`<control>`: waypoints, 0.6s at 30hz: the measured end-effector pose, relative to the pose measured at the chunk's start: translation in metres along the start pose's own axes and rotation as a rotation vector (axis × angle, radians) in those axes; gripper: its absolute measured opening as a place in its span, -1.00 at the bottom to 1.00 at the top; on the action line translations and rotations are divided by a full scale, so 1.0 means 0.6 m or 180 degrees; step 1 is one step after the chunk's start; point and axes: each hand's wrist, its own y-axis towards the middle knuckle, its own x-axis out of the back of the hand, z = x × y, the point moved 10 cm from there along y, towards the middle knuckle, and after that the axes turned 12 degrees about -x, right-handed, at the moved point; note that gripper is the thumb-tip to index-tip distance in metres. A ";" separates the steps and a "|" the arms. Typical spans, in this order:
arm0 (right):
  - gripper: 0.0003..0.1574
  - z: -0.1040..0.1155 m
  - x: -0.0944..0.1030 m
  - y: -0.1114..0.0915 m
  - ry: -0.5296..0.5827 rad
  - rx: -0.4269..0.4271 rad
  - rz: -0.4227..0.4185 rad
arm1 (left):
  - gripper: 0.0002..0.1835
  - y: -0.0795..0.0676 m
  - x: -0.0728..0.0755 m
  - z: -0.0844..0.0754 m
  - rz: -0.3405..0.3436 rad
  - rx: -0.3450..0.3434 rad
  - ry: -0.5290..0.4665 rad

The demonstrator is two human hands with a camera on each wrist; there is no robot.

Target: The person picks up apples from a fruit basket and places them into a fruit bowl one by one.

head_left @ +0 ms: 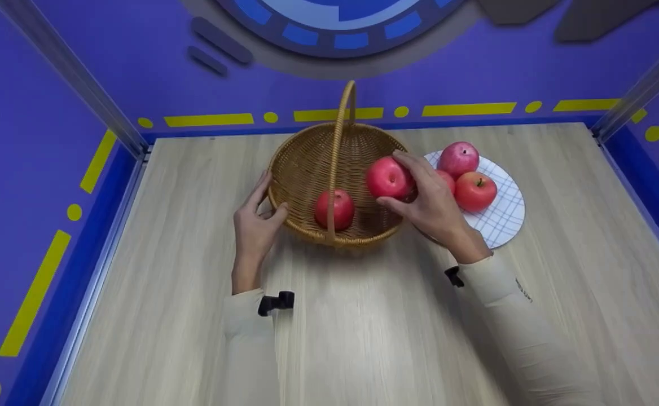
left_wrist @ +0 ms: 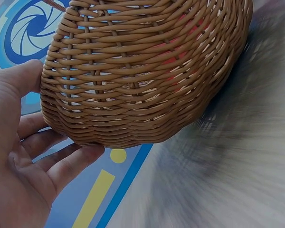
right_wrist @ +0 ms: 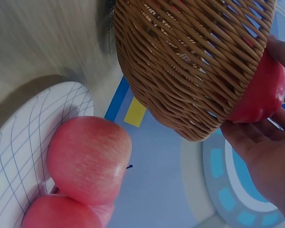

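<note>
A brown wicker basket with an arched handle stands near the back of the table. My left hand holds its left side, thumb near the rim and fingers against the weave, as the left wrist view also shows. Inside the basket lies one red apple, partly behind the handle. My right hand grips another red apple over the basket's right side; in the right wrist view this apple shows partly behind the rim.
Right of the basket, a white plate with blue checked lines bears a pinkish-red apple, a red apple with a stem and one partly hidden apple. Blue panels enclose the wooden table at the back and sides.
</note>
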 end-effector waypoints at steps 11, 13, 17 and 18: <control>0.07 0.006 0.026 -0.005 0.0013 0.0214 -0.0184 | -0.29 -0.003 -0.001 -0.025 -0.0023 0.0117 -0.0038; 0.06 0.006 0.031 -0.006 0.0003 0.0234 -0.0218 | -0.30 -0.003 -0.001 -0.039 -0.0016 0.0125 -0.0043; 0.04 0.000 0.043 -0.004 -0.0015 0.0196 -0.0274 | -0.28 -0.002 -0.001 -0.031 -0.0018 0.0110 -0.0050; 0.04 -0.002 0.046 -0.004 -0.0014 0.0175 -0.0288 | -0.28 -0.002 -0.001 -0.024 -0.0021 0.0102 -0.0046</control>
